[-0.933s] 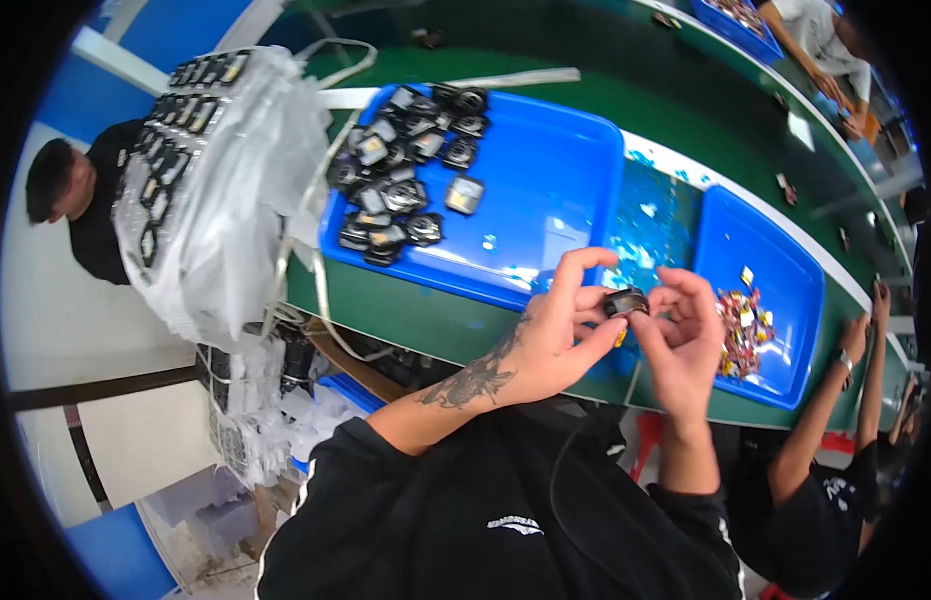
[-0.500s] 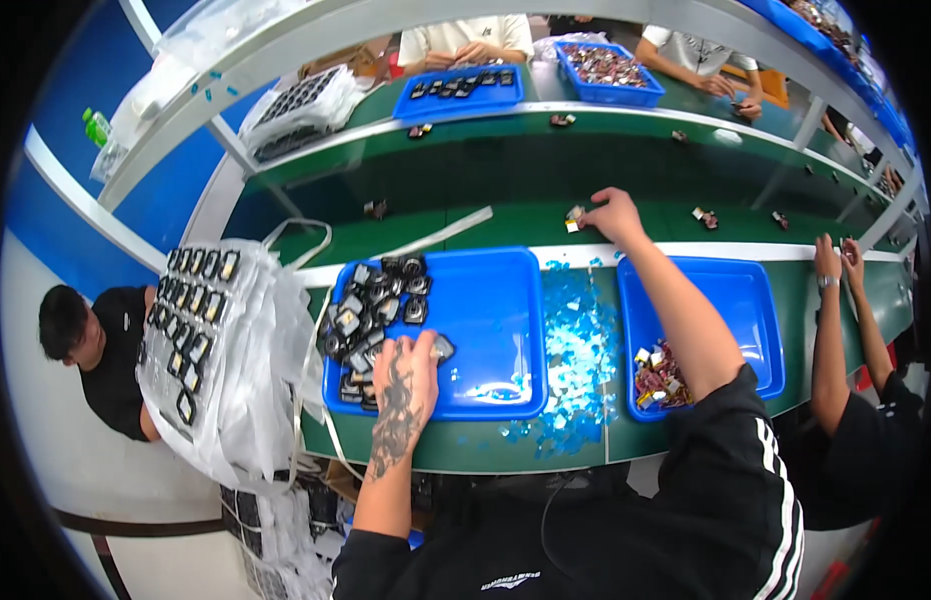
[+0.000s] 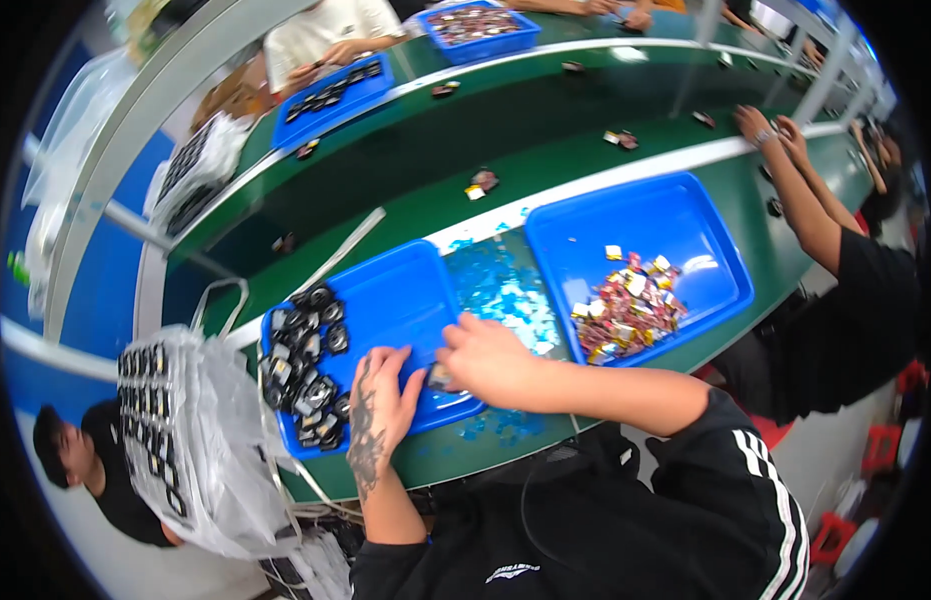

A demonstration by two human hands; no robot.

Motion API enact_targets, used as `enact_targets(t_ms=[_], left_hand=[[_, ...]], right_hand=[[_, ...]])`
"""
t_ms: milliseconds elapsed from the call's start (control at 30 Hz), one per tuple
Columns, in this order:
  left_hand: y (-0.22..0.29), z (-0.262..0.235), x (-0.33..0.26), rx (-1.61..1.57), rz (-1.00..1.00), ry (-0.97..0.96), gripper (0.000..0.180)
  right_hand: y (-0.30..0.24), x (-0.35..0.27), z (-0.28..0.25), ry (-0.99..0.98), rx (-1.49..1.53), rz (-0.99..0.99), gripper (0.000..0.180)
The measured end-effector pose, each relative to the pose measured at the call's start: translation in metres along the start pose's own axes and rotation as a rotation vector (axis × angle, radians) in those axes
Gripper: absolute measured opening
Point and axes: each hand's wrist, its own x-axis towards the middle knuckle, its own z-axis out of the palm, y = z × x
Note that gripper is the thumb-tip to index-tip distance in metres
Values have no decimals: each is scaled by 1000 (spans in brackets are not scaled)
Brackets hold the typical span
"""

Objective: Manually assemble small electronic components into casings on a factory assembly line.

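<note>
My left hand (image 3: 380, 402) is over the front of the left blue tray (image 3: 410, 285). Its fingers and thumb are apart, and I see nothing between them. Beside it my right hand (image 3: 490, 360) is closed, fingers bent, at the tray's right front edge. A small greyish part (image 3: 440, 377) shows at its fingertips, blurred and partly hidden. To the left of my hands, a pile of black square camera-like parts (image 3: 307, 360) fills the left side of the tray.
A right blue tray (image 3: 705, 215) holds reddish and yellow small parts (image 3: 630, 305). Shiny blue film pieces (image 3: 505, 285) lie between the trays. Several small assemblies (image 3: 482, 183) rest on the green belt (image 3: 405, 180). Stacked plastic-wrapped trays (image 3: 215, 450) stand left; a co-worker's hands (image 3: 770, 130) are at right.
My right hand has come back from the belt to the left tray, beside my left hand. My left hand has left the black pile. The view has turned toward the right.
</note>
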Motion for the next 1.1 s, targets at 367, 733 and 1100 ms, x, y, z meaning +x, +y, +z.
enact_targets(t_ms=[367, 733, 1100], left_hand=[[26, 16, -26, -1039, -185, 162, 27], [49, 30, -13, -1560, -344, 67, 27], [78, 33, -1, -1218, -105, -92, 32]], right_hand=[[-23, -6, -29, 103, 802, 323, 17], [140, -186, -124, 381, -186, 892, 23], [110, -166, -117, 590, 423, 781, 8]])
